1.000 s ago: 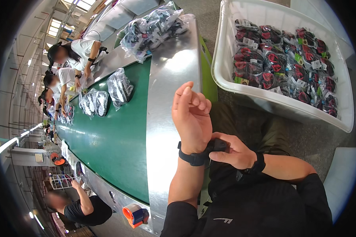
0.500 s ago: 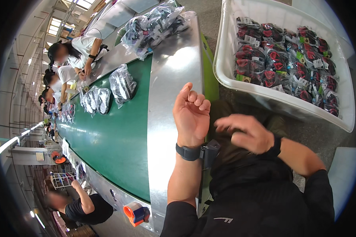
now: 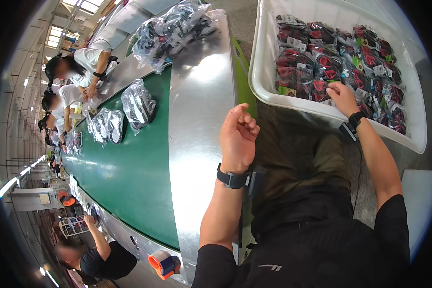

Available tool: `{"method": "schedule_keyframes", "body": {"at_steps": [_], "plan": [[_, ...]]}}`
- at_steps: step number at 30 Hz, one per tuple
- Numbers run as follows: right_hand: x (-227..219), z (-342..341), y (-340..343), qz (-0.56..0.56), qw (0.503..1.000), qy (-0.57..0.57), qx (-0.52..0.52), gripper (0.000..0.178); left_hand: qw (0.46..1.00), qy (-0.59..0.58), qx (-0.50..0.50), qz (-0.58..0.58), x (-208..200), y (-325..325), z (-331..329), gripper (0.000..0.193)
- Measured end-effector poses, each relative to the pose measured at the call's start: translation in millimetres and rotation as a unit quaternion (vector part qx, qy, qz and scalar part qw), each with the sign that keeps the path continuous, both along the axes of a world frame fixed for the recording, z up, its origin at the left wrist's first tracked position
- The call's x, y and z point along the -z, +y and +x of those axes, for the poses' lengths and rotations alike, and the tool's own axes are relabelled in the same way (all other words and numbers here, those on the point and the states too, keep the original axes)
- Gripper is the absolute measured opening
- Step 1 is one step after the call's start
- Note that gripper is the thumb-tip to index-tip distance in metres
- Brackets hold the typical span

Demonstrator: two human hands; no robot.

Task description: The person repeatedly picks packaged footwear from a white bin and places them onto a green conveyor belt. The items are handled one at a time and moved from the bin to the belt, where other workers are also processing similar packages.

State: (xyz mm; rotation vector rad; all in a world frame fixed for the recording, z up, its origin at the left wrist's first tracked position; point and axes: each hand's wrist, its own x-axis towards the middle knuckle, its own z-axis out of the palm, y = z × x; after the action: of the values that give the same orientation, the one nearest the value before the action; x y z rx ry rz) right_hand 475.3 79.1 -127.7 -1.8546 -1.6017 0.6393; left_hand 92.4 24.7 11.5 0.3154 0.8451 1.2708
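Observation:
My right hand [image 3: 344,100] reaches over the near rim of a white plastic bin [image 3: 293,102]. Its fingertips are bent onto a clear bag of red-and-black shoes [image 3: 320,91] in the front row; the underside of the grip is hidden. Beside the steel end of the conveyor table, my left hand [image 3: 238,139] is held palm up. Its fingers are loosely curled and a little apart, with nothing visible in them. Dark straps with small devices circle both wrists. Several bagged red-and-black pairs [image 3: 329,67] fill the bin in rows, some with white or green labels.
A green conveyor belt [image 3: 134,177] with a steel edge [image 3: 197,129] runs along my left. Bagged shoes [image 3: 138,105] lie on it, and more bags are heaped [image 3: 173,33] at its far corner. Co-workers [image 3: 84,69] line the far side. An orange-and-blue tape dispenser [image 3: 163,264] sits at lower left.
My right hand has moved from in front of my body out to the bin and onto the bagged shoes. My left hand stays beside the table, still curled. The view has shifted slightly.

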Motion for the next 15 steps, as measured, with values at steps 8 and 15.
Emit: {"method": "schedule_keyframes", "body": {"at_steps": [8, 15], "plan": [[-7.6, -13.7, -3.1, 0.023, 0.998, 0.041, -0.051, 0.026, 0.987, 0.092, 0.133, -0.011, 42.0, -9.4, 22.1, 0.017], [-17.1, -20.6, 3.9, -0.058, 0.995, 0.04, -0.063, 0.026, 0.979, 0.095, 0.18, -0.017, 46.9, -15.3, 25.9, 0.015]]}}
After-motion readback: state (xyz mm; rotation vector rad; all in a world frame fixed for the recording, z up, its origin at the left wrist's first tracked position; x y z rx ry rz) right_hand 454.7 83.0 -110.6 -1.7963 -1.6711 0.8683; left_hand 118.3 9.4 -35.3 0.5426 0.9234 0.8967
